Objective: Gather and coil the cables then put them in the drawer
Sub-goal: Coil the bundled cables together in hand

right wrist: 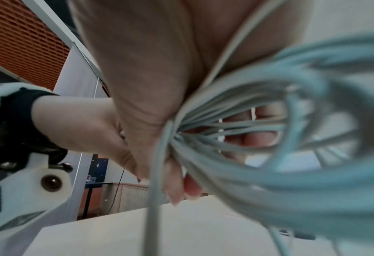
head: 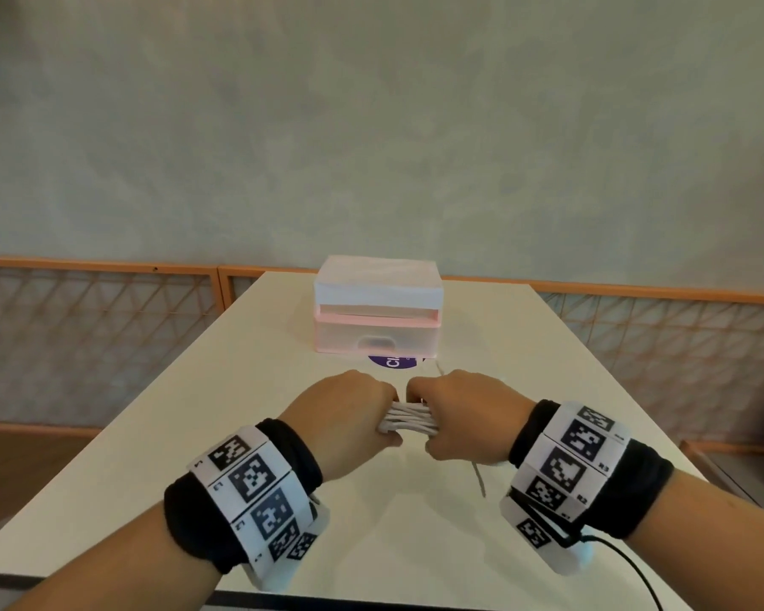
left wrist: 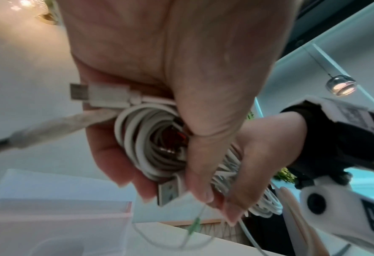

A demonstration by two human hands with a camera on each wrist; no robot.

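While both hands clench the cable bundle [head: 409, 423], drawers wait beyond.
Left hand [head: 349, 416] and right hand [head: 462, 412] grip its ends; drawer unit [head: 376, 317] stands on the table [head: 195, 434] past a purple sticker [head: 392, 362].

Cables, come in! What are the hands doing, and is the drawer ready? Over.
Left hand and right hand both grip the coiled white cables. One tail trails loose. Drawer unit ahead, bottom drawer shut. Path clear.
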